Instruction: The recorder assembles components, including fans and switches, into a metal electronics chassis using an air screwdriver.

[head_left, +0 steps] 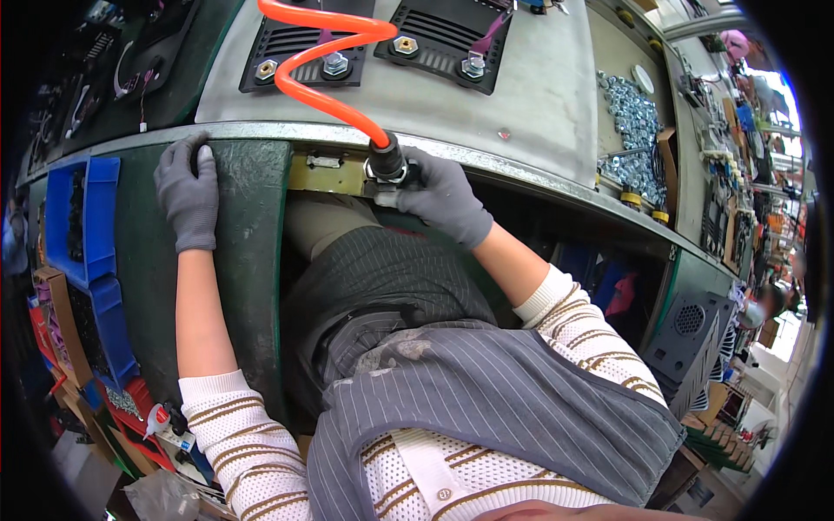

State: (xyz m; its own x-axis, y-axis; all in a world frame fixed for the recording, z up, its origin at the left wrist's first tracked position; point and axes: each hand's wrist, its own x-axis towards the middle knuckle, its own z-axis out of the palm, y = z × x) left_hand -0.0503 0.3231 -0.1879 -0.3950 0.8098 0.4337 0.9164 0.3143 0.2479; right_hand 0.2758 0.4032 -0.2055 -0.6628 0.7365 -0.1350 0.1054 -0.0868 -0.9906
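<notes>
My right hand (445, 198), in a grey knitted glove, is wrapped round the metal end of an air hose fitting (387, 161) at the bench's front edge. An orange coiled air hose (334, 104) runs up from its black collar. Fingers hide most of what lies below the collar. My left hand (188, 195), gloved alike, lies on the dark green panel (248, 234) with its fingers reaching the metal edge strip; it holds nothing. Beyond the hose, two black slotted plates (300, 43) (447, 39) lie on the bench top, each bearing a brass fitting and a silver nut.
A tray of shiny metal nuts (634, 122) sits at the right. Blue bins (82, 217) stand at the left, above a red tray (130, 408). A yellowish metal bracket (326, 174) is under the bench edge. A grey speaker-like case (691, 326) stands at the right.
</notes>
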